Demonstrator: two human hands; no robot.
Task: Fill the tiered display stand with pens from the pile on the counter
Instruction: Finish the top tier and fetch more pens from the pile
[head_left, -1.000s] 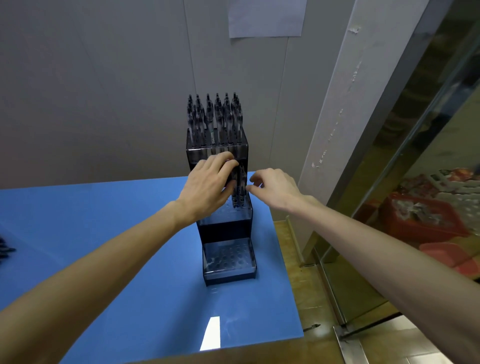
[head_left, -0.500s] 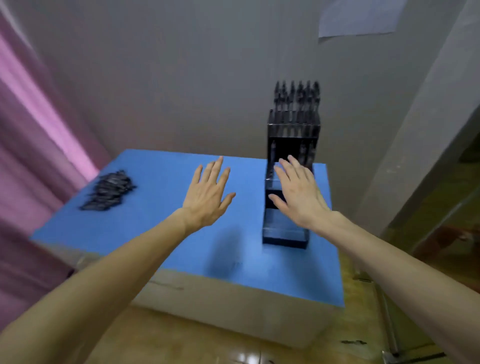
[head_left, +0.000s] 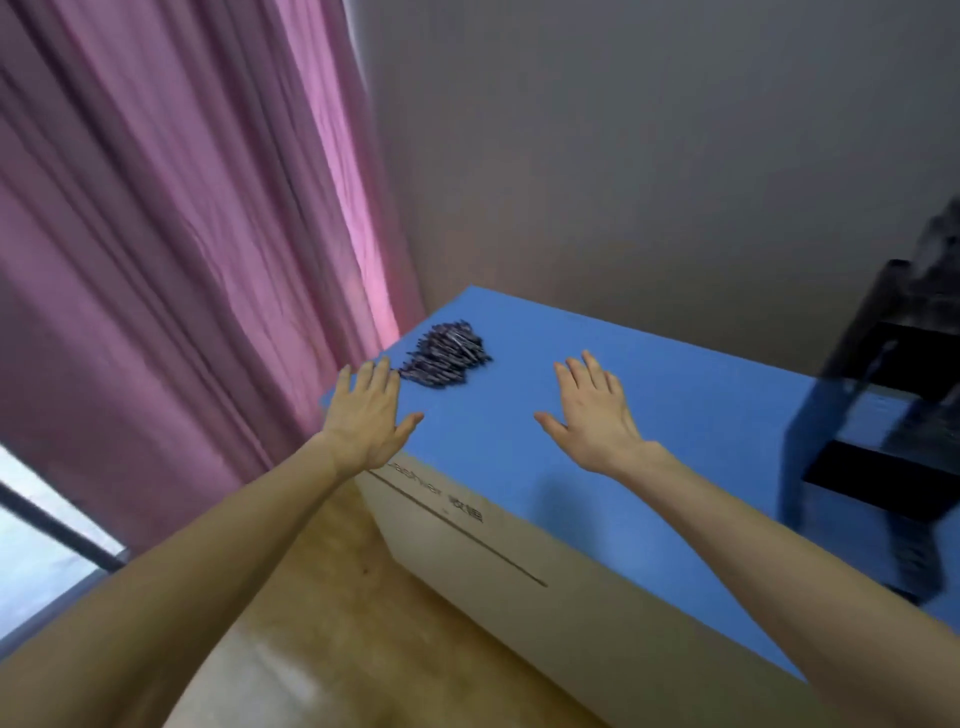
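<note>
A second earlier both hands had been at the tiered display stand (head_left: 883, 410), the left curled against its middle tier and the right pinching beside it; by this moment they had come away from it with nothing in them and the view had swung toward the other end of the counter (head_left: 675, 415). Judged from that, one batch had been seated and the person was going back for more, so the filling was only partly done. The left hand (head_left: 363, 415) hovered with its fingers (head_left: 371, 376) straight and held close together, thumb out to the side, gripping nothing; whether the palm grazed the counter's corner could not be told. The right hand (head_left: 592, 415) was likewise flat and empty, fingers spread a little and thumb pointing toward the left hand, apparently just above the blue surface. The pile of pens (head_left: 447, 358), dark and loosely heaped, lay just beyond and slightly to the right of the left fingertips, near but not touching them, and ahead and to the left of the right fingertips, somewhat farther off. The stand, blurred by the head's motion, stood well apart to the right of the right hand, at the frame's edge. A pink curtain (head_left: 182, 234) hung to the left of the left hand, past the counter's end.
</note>
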